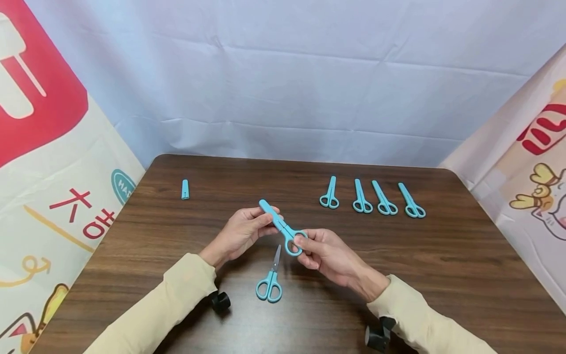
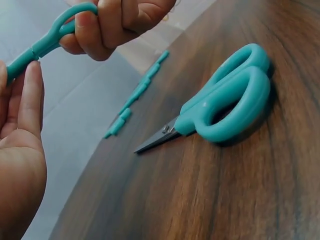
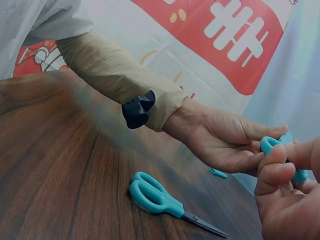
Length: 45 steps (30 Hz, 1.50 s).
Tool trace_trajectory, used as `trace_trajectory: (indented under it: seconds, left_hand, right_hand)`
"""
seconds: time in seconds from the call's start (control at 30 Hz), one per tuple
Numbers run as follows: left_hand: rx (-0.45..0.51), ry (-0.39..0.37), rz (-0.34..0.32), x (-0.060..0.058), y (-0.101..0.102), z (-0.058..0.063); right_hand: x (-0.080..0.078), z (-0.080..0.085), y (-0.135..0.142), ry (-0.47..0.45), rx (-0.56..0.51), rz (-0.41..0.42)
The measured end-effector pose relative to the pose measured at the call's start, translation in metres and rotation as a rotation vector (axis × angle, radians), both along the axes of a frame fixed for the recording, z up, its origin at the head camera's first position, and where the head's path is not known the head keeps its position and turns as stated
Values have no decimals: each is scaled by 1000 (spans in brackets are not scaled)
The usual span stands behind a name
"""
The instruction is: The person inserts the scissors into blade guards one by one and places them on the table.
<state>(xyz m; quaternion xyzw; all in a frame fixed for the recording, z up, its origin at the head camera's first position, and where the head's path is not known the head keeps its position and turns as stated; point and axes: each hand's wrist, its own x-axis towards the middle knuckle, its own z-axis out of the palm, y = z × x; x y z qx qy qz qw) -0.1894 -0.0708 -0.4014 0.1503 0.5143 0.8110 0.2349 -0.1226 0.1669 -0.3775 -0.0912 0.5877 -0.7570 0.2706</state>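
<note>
Both hands hold one pair of teal scissors (image 1: 287,231) above the table, its blades covered by a teal sheath (image 1: 269,210). My left hand (image 1: 242,231) pinches the sheath between thumb and fingers. My right hand (image 1: 329,255) grips the finger loops, thumb on top. Below them a second pair of scissors (image 1: 268,286) lies on the table, bare metal blades together and pointing away, handles toward me. In the left wrist view these uncovered scissors (image 2: 225,100) show large in front. A loose teal sheath (image 1: 185,189) lies at the far left.
Several sheathed teal scissors (image 1: 361,196) lie in a row at the back right of the brown wooden table (image 1: 146,236). A white cloth (image 1: 283,98) hangs behind the table, and printed cloths (image 1: 66,196) hang at the sides.
</note>
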Motion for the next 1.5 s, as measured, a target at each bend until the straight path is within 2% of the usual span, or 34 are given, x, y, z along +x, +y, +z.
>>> trace_trajectory:
  seconds: [0.17, 0.3, 0.43, 0.53, 0.77, 0.9, 1.03, 1.23, 1.4, 1.5]
  left_hand:
    - [-29, 16, -15, 0, 0, 7]
    - [-94, 52, 9, -2, 1, 13]
    - [-152, 56, 39, -3, 0, 14]
    - [-174, 48, 66, -4, -1, 12]
    - [-233, -34, 129, -7, 1, 10]
    - [-289, -66, 150, -10, 4, 11]
    - [-378, -40, 126, -13, 5, 13]
    - [-490, 13, 52, -16, -7, 17]
    - [-514, 10, 58, -16, -29, 17]
    - [-517, 3, 77, -16, -45, 18]
  right_hand:
    - [-2, 2, 2, -24, 0, 9]
    - [-6, 5, 3, -55, 18, 3]
    - [-8, 5, 3, -74, 46, -12]
    - [-7, 4, 3, -49, 89, -24]
    - [-11, 0, 3, 74, 250, -77]
    - [-17, 0, 2, 81, 293, -135]
    - [-23, 1, 1, 60, 316, -182]
    - [-46, 1, 6, 9, 322, -302]
    - [-76, -2, 15, -21, 396, -427]
    - [-91, -4, 18, -43, 424, -473]
